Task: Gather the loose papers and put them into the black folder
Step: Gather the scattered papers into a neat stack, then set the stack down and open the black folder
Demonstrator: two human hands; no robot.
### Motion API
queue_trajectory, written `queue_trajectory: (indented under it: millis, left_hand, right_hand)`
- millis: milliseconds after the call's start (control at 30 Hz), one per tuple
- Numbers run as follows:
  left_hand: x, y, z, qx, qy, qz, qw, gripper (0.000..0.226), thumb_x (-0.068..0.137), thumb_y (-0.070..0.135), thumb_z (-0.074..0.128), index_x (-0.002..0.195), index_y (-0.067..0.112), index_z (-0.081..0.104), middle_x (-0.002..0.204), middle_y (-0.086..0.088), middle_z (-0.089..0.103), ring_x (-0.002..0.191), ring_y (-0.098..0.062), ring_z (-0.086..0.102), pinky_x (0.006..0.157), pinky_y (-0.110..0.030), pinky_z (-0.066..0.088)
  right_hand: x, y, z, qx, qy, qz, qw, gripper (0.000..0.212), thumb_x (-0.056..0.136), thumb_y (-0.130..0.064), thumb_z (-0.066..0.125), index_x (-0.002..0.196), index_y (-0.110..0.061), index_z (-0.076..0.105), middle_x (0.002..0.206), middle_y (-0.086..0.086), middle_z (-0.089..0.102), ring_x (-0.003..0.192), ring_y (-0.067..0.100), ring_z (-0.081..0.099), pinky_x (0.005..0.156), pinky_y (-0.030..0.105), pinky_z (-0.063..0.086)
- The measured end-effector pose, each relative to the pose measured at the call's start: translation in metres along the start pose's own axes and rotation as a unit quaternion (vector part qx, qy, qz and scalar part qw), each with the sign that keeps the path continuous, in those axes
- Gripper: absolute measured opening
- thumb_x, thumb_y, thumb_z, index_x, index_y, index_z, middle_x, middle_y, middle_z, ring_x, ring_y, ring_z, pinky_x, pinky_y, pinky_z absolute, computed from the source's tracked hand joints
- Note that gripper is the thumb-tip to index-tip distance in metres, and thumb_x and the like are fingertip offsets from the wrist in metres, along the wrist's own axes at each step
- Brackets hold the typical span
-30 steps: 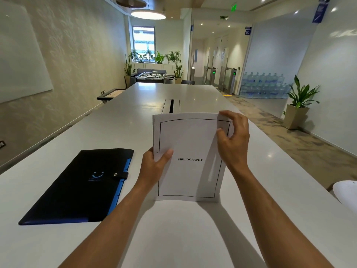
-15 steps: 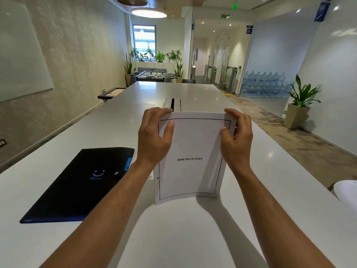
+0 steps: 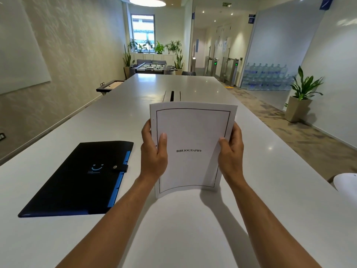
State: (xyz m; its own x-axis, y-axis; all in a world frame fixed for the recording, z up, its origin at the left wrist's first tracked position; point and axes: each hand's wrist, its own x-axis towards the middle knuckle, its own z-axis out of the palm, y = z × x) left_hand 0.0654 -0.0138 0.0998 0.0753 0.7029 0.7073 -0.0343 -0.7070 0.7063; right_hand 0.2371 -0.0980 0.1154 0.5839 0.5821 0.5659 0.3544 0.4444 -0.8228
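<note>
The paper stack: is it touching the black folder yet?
Apart. The head view shows the paper stack held upright in both hands, with bare table between it and the black folder.

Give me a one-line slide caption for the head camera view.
Both hands, left hand and right hand, hold the BIBLIOGRAPHY papers upright beside the closed black folder.

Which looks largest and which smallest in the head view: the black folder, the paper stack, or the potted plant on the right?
1. black folder, flat on the white table.
2. paper stack, held upright by the left hand and right hand; it is close to the folder in apparent size.
3. potted plant, far away, so its true size is unsure.
</note>
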Motion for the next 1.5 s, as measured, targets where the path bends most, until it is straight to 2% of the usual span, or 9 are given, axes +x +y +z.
queue_trajectory:
  millis: [167, 300, 567, 700, 933, 1100, 1267, 1367, 1500]
  left_hand:
    - [-0.035, -0.028, -0.001, 0.025, -0.011, -0.068, 0.997, 0.034, 0.099, 0.023, 0.047, 0.13, 0.03, 0.035, 0.122, 0.004, 0.058, 0.112, -0.006, 0.06, 0.093, -0.033, 0.054]
    - [-0.055, -0.041, -0.001, 0.039, -0.02, -0.105, 0.994, 0.034, 0.102, 0.019, 0.046, 0.118, 0.047, 0.039, 0.113, 0.026, 0.057, 0.106, 0.001, 0.06, 0.089, -0.031, 0.054]
    - [-0.058, -0.055, -0.001, 0.067, -0.041, -0.169, 0.983, 0.028, 0.103, 0.029, 0.041, 0.129, 0.019, 0.041, 0.117, -0.001, 0.06, 0.109, -0.02, 0.061, 0.087, -0.031, 0.054]
    - [-0.04, -0.066, -0.004, 0.169, -0.094, -0.266, 0.944, 0.043, 0.103, 0.029, 0.041, 0.143, 0.014, 0.033, 0.131, -0.013, 0.053, 0.115, -0.022, 0.051, 0.084, -0.028, 0.038]
    - [-0.046, -0.077, -0.004, 0.238, -0.16, -0.366, 0.885, 0.046, 0.102, 0.019, 0.044, 0.146, 0.009, 0.033, 0.138, -0.019, 0.05, 0.118, -0.032, 0.054, 0.08, -0.028, 0.039]
    - [-0.06, -0.082, -0.004, 0.359, -0.189, -0.326, 0.854, 0.037, 0.099, 0.018, 0.048, 0.134, 0.008, 0.043, 0.115, -0.016, 0.062, 0.082, -0.021, 0.054, 0.069, -0.032, 0.044]
    - [-0.074, -0.089, -0.005, 0.464, -0.192, -0.218, 0.837, 0.049, 0.098, 0.03, 0.05, 0.141, 0.012, 0.035, 0.126, -0.013, 0.056, 0.092, -0.027, 0.064, 0.067, -0.032, 0.042]
    - [-0.08, -0.094, -0.007, 0.53, -0.204, -0.165, 0.806, 0.038, 0.099, 0.034, 0.046, 0.131, 0.014, 0.048, 0.117, -0.011, 0.054, 0.071, -0.017, 0.054, 0.056, -0.027, 0.036]
    - [-0.085, -0.096, -0.009, 0.557, -0.202, -0.139, 0.794, 0.031, 0.099, 0.034, 0.044, 0.117, 0.014, 0.059, 0.108, -0.01, 0.054, 0.076, -0.02, 0.058, 0.056, -0.027, 0.036]
  right_hand:
    - [-0.036, 0.039, -0.001, -0.022, -0.01, 0.072, 0.997, 0.04, 0.087, -0.007, 0.041, 0.127, -0.012, 0.044, 0.11, -0.01, 0.058, 0.093, -0.011, 0.057, 0.076, 0.007, 0.046]
    - [-0.058, 0.06, -0.003, -0.048, -0.012, 0.115, 0.992, 0.025, 0.089, -0.006, 0.04, 0.112, -0.014, 0.046, 0.099, -0.007, 0.06, 0.08, -0.009, 0.057, 0.068, 0.007, 0.045]
    - [-0.058, 0.063, -0.002, -0.124, 0.001, 0.126, 0.984, 0.015, 0.091, 0.001, 0.04, 0.099, -0.009, 0.049, 0.075, -0.002, 0.054, 0.056, 0.0, 0.049, 0.049, 0.011, 0.041]
    - [-0.049, 0.061, -0.004, -0.185, -0.051, 0.19, 0.963, 0.018, 0.088, 0.0, 0.039, 0.1, -0.006, 0.052, 0.083, -0.002, 0.06, 0.065, 0.009, 0.052, 0.053, 0.019, 0.041]
    - [-0.057, 0.075, -0.002, -0.306, -0.122, 0.288, 0.899, 0.032, 0.088, -0.006, 0.041, 0.117, -0.001, 0.051, 0.114, 0.017, 0.061, 0.095, 0.033, 0.059, 0.076, 0.034, 0.044]
    - [-0.063, 0.079, 0.002, -0.38, -0.136, 0.287, 0.869, 0.029, 0.084, -0.009, 0.044, 0.112, -0.005, 0.052, 0.109, 0.014, 0.062, 0.082, 0.028, 0.052, 0.07, 0.032, 0.039]
    - [-0.074, 0.081, 0.003, -0.472, -0.148, 0.214, 0.842, 0.018, 0.081, -0.01, 0.044, 0.098, -0.006, 0.049, 0.099, 0.011, 0.06, 0.075, 0.026, 0.049, 0.067, 0.032, 0.034]
    - [-0.079, 0.082, 0.003, -0.531, -0.154, 0.182, 0.813, 0.022, 0.082, -0.015, 0.045, 0.1, -0.005, 0.052, 0.101, 0.011, 0.053, 0.071, 0.028, 0.047, 0.065, 0.033, 0.035]
    - [-0.082, 0.087, -0.001, -0.581, -0.15, 0.154, 0.785, 0.02, 0.082, -0.018, 0.045, 0.092, -0.004, 0.056, 0.101, 0.012, 0.05, 0.061, 0.026, 0.039, 0.06, 0.032, 0.032]
